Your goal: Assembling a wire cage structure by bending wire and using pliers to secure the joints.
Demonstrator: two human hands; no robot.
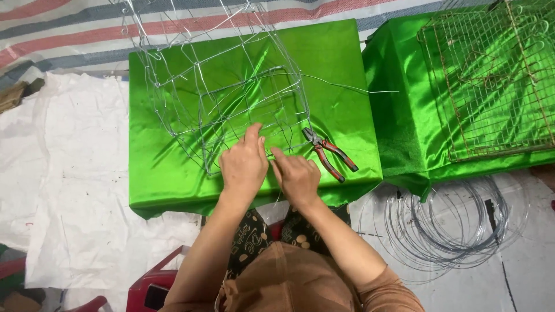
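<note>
Pinching wire at the near edge of a wire frame, the left hand and right hand work close together on a green-draped table; red-handled pliers lie just right.

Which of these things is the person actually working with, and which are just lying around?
In use:
- wire frame
- left hand and right hand, both pinching its wires
- green-covered table under it

Lying about:
- pliers, beside the right hand
- wire coils on the floor
- rusty mesh grid
</note>
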